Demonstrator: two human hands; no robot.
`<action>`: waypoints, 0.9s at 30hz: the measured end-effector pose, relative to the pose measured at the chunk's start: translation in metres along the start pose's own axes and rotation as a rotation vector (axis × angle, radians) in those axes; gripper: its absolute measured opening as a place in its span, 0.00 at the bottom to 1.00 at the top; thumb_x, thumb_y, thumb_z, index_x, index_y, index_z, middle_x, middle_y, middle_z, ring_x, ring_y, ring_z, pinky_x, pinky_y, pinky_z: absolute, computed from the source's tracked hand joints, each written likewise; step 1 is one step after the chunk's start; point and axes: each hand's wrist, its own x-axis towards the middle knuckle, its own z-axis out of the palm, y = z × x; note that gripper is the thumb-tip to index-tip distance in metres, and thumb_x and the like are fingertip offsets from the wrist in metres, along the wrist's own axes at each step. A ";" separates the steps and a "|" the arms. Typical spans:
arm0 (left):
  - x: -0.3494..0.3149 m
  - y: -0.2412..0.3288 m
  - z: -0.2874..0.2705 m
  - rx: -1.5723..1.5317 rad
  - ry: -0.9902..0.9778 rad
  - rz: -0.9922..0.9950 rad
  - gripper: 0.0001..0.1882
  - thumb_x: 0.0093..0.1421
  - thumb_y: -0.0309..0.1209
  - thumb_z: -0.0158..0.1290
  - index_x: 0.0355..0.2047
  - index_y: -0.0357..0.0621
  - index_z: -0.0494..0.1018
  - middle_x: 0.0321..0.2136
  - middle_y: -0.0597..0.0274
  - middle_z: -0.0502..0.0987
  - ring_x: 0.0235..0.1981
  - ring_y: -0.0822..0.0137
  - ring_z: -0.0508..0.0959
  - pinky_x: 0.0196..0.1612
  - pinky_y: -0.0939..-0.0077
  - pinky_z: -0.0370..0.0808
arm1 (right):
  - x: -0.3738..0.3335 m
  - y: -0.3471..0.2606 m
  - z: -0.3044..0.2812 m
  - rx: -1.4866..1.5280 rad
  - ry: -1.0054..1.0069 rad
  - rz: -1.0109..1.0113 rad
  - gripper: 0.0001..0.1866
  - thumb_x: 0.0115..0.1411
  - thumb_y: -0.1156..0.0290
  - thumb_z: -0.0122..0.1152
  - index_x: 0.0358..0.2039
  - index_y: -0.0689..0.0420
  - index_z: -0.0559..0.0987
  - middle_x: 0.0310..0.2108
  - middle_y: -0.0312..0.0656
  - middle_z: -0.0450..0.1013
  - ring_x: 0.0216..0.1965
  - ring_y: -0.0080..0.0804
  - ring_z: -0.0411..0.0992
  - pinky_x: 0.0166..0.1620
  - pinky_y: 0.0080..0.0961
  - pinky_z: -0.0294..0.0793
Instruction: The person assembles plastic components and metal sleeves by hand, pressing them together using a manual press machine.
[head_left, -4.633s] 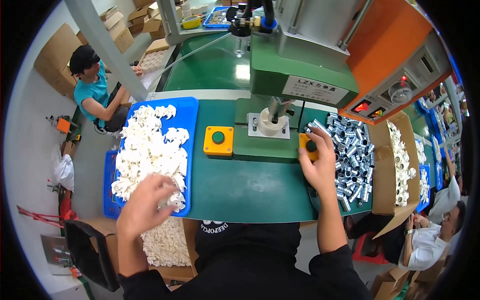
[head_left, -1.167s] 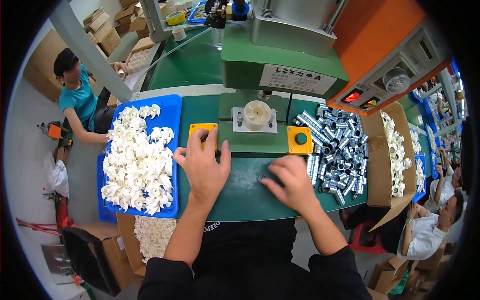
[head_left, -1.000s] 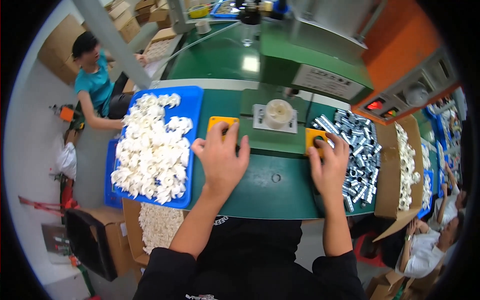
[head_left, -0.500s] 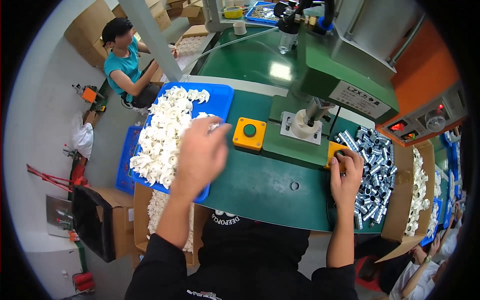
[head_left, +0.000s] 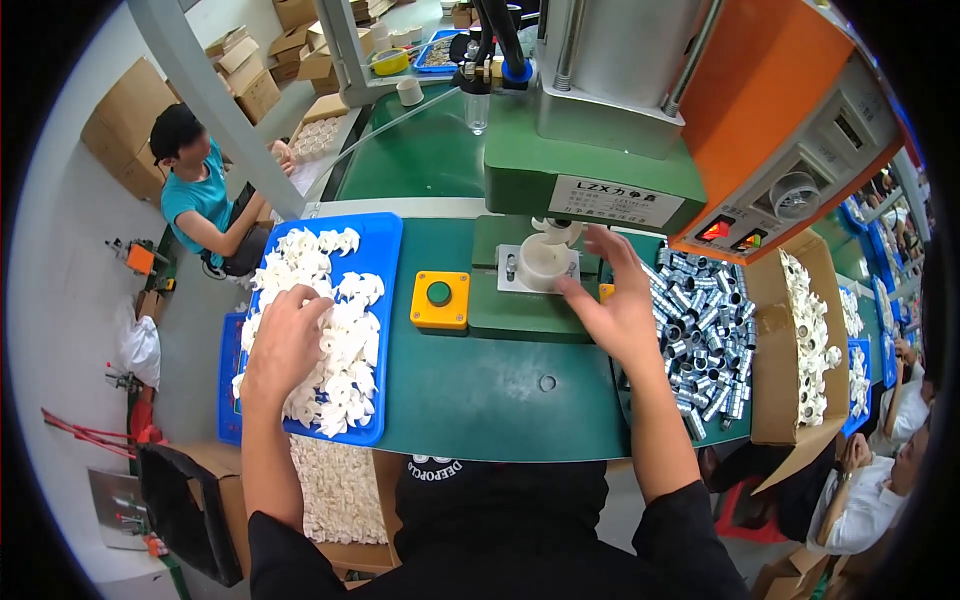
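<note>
My left hand (head_left: 285, 345) is over the pile of white finned plastic impellers (head_left: 345, 335) in a blue tray (head_left: 392, 270). Its fingers are curved and apart, touching the pile; no piece shows clearly in them. My right hand (head_left: 622, 305) is at the green bench press (head_left: 520, 185), thumb and fingers spread. The thumb is by a white round cup fixture (head_left: 541, 264) on a metal plate. The fingertips are close to a white finned piece (head_left: 560, 231) under the press head; contact cannot be made out.
A yellow button box (head_left: 440, 300) with a green button sits left of the press. Another yellow box (head_left: 606, 291) is mostly behind my right hand. Metal sleeves (head_left: 700, 340) are heaped at right, beside a carton (head_left: 775, 370). A small ring (head_left: 547, 382) lies on the bench. A person (head_left: 205, 190) sits beyond.
My right hand has left the button box and moved to the press fixture. My left hand has come down onto the impeller pile. The view has shifted; the white piece now shows above the cup.
</note>
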 end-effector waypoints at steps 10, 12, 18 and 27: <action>0.004 0.010 -0.020 -0.237 0.159 -0.004 0.22 0.54 0.18 0.64 0.51 0.35 0.78 0.48 0.49 0.78 0.48 0.46 0.80 0.52 0.61 0.77 | 0.032 -0.030 0.012 -0.020 0.058 -0.029 0.18 0.53 0.66 0.75 0.42 0.61 0.84 0.40 0.46 0.82 0.46 0.46 0.78 0.51 0.39 0.75; 0.010 0.024 -0.013 -0.235 0.251 0.016 0.22 0.55 0.19 0.64 0.52 0.34 0.78 0.49 0.48 0.78 0.48 0.46 0.80 0.52 0.61 0.77 | 0.030 -0.023 0.008 -0.127 -0.021 -0.030 0.22 0.52 0.62 0.77 0.45 0.61 0.85 0.42 0.47 0.81 0.47 0.47 0.78 0.52 0.39 0.75; 0.027 0.128 0.036 -0.555 0.467 0.210 0.20 0.55 0.21 0.63 0.49 0.29 0.77 0.45 0.42 0.80 0.44 0.45 0.83 0.48 0.59 0.80 | -0.022 0.033 -0.070 -0.241 0.107 0.058 0.24 0.52 0.62 0.78 0.46 0.60 0.84 0.46 0.49 0.81 0.50 0.46 0.78 0.57 0.40 0.75; 0.099 0.186 0.071 -0.712 0.581 0.259 0.18 0.58 0.25 0.63 0.50 0.37 0.80 0.47 0.49 0.83 0.47 0.51 0.82 0.48 0.64 0.80 | -0.044 0.081 -0.267 -0.890 0.551 0.187 0.35 0.65 0.56 0.69 0.64 0.66 0.71 0.63 0.55 0.70 0.65 0.49 0.68 0.68 0.38 0.63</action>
